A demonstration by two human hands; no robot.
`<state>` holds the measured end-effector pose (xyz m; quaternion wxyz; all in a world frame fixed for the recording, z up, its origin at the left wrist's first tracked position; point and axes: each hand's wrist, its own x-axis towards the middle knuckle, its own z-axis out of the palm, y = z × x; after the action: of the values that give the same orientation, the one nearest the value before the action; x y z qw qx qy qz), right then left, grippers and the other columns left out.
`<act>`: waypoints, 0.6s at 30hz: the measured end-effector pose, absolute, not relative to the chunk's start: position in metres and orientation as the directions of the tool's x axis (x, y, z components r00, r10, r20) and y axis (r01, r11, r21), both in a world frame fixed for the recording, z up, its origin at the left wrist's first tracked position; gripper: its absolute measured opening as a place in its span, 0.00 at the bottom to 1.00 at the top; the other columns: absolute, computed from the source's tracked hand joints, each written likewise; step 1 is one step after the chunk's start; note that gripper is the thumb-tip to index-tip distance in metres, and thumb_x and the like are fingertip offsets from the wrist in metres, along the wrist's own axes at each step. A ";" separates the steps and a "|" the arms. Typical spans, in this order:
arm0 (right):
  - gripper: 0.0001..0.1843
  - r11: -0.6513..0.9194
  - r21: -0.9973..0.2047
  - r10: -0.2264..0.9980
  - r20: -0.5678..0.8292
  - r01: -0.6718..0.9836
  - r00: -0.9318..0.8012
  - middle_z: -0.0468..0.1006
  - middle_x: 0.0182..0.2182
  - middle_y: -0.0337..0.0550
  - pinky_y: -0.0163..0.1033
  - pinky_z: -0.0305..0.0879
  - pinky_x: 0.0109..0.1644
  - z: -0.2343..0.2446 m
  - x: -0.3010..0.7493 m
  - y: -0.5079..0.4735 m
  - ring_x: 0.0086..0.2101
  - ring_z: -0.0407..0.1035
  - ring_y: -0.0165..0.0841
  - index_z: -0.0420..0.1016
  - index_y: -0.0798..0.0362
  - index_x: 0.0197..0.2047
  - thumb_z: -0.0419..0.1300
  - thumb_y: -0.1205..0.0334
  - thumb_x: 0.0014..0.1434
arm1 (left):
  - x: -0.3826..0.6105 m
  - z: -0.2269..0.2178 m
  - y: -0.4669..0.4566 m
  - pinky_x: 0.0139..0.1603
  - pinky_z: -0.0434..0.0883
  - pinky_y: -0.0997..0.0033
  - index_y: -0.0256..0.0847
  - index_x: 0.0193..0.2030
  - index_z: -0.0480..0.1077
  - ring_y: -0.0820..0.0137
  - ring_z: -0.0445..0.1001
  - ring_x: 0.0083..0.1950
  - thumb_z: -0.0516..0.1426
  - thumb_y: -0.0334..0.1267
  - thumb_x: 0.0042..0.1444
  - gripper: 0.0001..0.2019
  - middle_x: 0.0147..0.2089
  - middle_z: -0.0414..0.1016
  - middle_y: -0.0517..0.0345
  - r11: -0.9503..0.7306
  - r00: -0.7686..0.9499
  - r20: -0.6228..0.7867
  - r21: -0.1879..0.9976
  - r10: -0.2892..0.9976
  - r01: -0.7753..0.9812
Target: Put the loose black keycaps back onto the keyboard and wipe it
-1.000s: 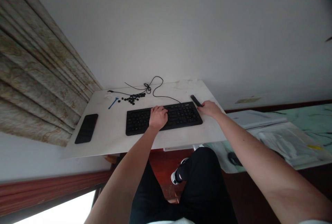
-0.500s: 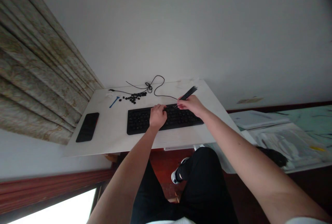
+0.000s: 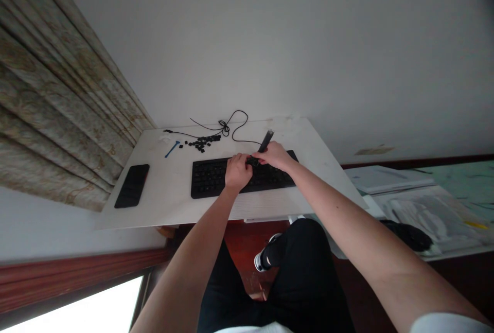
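A black keyboard (image 3: pixel 210 178) lies along the front of the white desk. My left hand (image 3: pixel 238 172) rests over its middle with the fingers curled together; whatever they pinch, if anything, is hidden. Close beside it, my right hand (image 3: pixel 276 156) grips a black keycap puller (image 3: pixel 266 140), its handle tilted up and its thin wire end down at the left fingertips. The two hands almost touch above the keys. Loose black keycaps (image 3: pixel 200 144) are scattered behind the keyboard's left part.
A blue tool with a T-shaped end (image 3: pixel 172 149) lies left of the keycaps. At the desk's left edge is a black phone (image 3: pixel 132 186). The keyboard's tied cable (image 3: pixel 224 127) runs along the back. Papers and plastic bags (image 3: pixel 420 204) sit on a lower surface at right.
My right hand has moved left with the keycap puller, bringing its wire end to my left hand. The left hand stays over the keyboard. The whole view has shifted slightly.
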<state>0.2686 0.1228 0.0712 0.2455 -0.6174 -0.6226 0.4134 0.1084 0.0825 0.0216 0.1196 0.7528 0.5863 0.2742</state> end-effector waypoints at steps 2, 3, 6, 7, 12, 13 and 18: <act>0.12 -0.106 -0.823 0.977 -0.191 0.558 -0.096 0.83 0.29 0.50 0.34 0.77 0.29 0.072 0.266 0.123 0.27 0.78 0.35 0.79 0.60 0.32 0.72 0.60 0.51 | 0.108 0.022 0.082 0.56 0.66 0.58 0.41 0.48 0.71 0.60 0.72 0.52 0.54 0.27 0.56 0.14 0.45 0.76 0.51 -0.285 0.165 0.271 0.494 0.948 0.822; 0.12 -0.105 -0.824 0.980 -0.181 0.557 -0.083 0.82 0.28 0.50 0.34 0.77 0.27 0.072 0.264 0.123 0.26 0.77 0.35 0.79 0.60 0.31 0.72 0.59 0.50 | 0.108 0.022 0.082 0.56 0.66 0.58 0.41 0.48 0.71 0.60 0.72 0.52 0.54 0.27 0.57 0.13 0.45 0.76 0.51 -0.285 0.167 0.269 0.492 0.948 0.823; 0.12 -0.092 -0.829 0.989 -0.142 0.551 -0.049 0.81 0.25 0.50 0.33 0.75 0.24 0.073 0.260 0.125 0.24 0.77 0.35 0.78 0.60 0.28 0.72 0.59 0.50 | 0.108 0.022 0.082 0.56 0.66 0.59 0.42 0.48 0.71 0.60 0.72 0.52 0.54 0.27 0.56 0.14 0.47 0.76 0.51 -0.289 0.170 0.270 0.497 0.948 0.818; 0.12 -0.083 -0.833 0.991 -0.126 0.546 -0.041 0.81 0.24 0.50 0.33 0.75 0.24 0.073 0.259 0.126 0.24 0.77 0.35 0.78 0.60 0.28 0.72 0.59 0.50 | 0.108 0.022 0.082 0.56 0.66 0.59 0.42 0.48 0.71 0.60 0.72 0.53 0.54 0.27 0.56 0.14 0.47 0.76 0.51 -0.289 0.169 0.272 0.501 0.947 0.816; 0.10 -0.084 -0.814 0.994 -0.112 0.575 -0.014 0.80 0.22 0.50 0.32 0.73 0.21 0.076 0.255 0.130 0.22 0.76 0.36 0.77 0.59 0.27 0.71 0.62 0.49 | 0.108 0.021 0.083 0.56 0.66 0.59 0.41 0.49 0.70 0.60 0.73 0.53 0.54 0.27 0.56 0.15 0.48 0.76 0.51 -0.281 0.153 0.277 0.511 0.949 0.812; 0.10 -0.094 -0.803 0.992 -0.125 0.588 -0.012 0.80 0.22 0.50 0.33 0.72 0.20 0.076 0.255 0.130 0.22 0.76 0.36 0.76 0.59 0.27 0.70 0.62 0.50 | 0.108 0.021 0.083 0.56 0.66 0.59 0.41 0.49 0.70 0.60 0.73 0.53 0.54 0.27 0.56 0.15 0.48 0.76 0.51 -0.281 0.153 0.278 0.511 0.948 0.813; 0.11 -0.107 -0.748 0.986 -0.163 0.655 -0.025 0.79 0.21 0.50 0.33 0.71 0.21 0.073 0.254 0.128 0.21 0.75 0.36 0.74 0.58 0.24 0.68 0.62 0.51 | 0.108 0.021 0.083 0.56 0.66 0.59 0.41 0.48 0.71 0.60 0.73 0.52 0.54 0.28 0.56 0.14 0.47 0.76 0.51 -0.284 0.161 0.276 0.495 0.948 0.821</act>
<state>0.2536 0.1281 0.0730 0.2368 -0.6568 -0.6248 0.3496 0.1084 0.0834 0.0209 0.1157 0.7531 0.5871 0.2736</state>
